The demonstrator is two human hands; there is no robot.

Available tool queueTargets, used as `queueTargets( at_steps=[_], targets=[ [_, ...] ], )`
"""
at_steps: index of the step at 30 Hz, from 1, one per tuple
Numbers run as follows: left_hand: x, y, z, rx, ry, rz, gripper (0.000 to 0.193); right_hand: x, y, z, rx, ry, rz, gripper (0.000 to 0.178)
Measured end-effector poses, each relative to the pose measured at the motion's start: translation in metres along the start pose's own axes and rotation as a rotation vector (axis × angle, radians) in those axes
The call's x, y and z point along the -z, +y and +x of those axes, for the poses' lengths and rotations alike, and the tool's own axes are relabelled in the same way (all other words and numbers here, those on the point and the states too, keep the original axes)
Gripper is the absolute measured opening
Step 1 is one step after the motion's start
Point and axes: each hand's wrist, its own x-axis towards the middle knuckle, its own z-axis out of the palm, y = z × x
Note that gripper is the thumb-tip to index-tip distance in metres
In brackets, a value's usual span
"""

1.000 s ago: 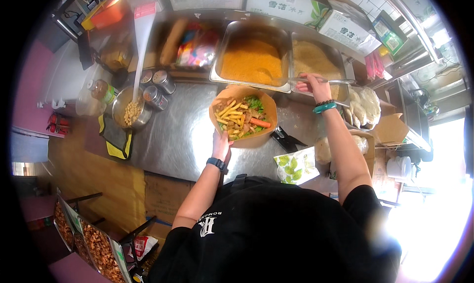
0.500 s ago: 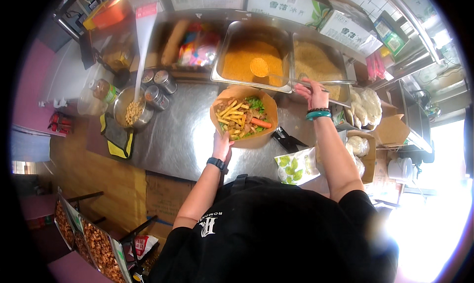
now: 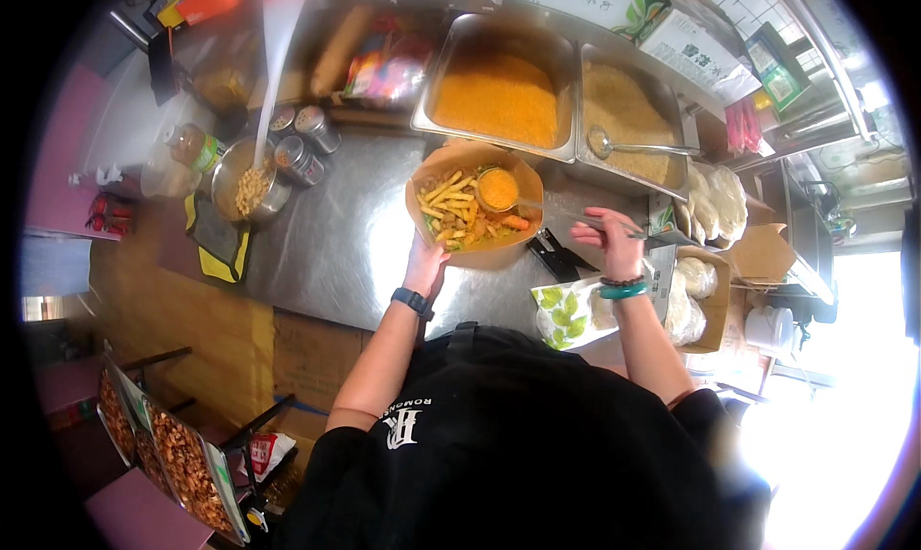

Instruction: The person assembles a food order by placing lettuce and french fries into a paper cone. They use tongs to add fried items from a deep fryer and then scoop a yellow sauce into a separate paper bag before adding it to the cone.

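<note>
A brown paper bowl [image 3: 523,174] of fries, greens and a sausage-like orange piece is held at its lower left rim by my left hand [image 3: 425,264], fingers partly under it. My right hand [image 3: 610,241] grips the handle of a long metal ladle [image 3: 498,189]. The ladle's round head, heaped with orange powder, is over the food in the bowl. Beyond the bowl sits a steel pan of orange powder [image 3: 499,99]. To its right is a steel pan of tan powder [image 3: 624,104], with a second spoon [image 3: 652,150] lying in it.
Shaker jars [image 3: 299,156] and a steel pot [image 3: 271,200] of peanut-like pieces stand at the left. Nearer me lie a black tool [image 3: 556,257] and a white packet with green leaves [image 3: 566,315]. A box of bagged items [image 3: 715,320] is at the right.
The loaded ladle has moved from over the orange powder pan toward me, into the bowl. My right hand came nearer with it; my left hand still holds the bowl.
</note>
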Motion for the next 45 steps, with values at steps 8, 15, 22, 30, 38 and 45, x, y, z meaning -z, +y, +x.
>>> queueTargets(
  at_steps=[8,15,22,30,38,45],
  targets=[
    [0.008,0.013,-0.007,-0.071,-0.045,0.053,0.058,-0.036,0.019,0.003,0.005,-0.091,0.043,0.029],
    [0.014,0.005,-0.008,-0.023,-0.087,0.065,0.056,-0.007,-0.005,0.011,-0.018,-0.169,-0.142,0.027],
    [0.009,0.002,-0.002,-0.020,-0.089,0.070,0.054,-0.036,0.008,0.013,0.053,-0.200,0.001,0.026],
    [0.010,0.010,-0.009,0.011,-0.085,0.099,0.055,-0.019,-0.004,0.021,0.102,-0.191,-0.081,0.027],
    [0.008,0.010,-0.007,0.029,-0.046,0.101,0.055,-0.006,-0.016,0.029,0.030,-0.188,-0.153,0.026],
    [0.007,0.012,-0.005,0.030,-0.052,0.111,0.056,-0.032,-0.001,0.032,0.070,-0.282,-0.139,0.026]
  ],
)
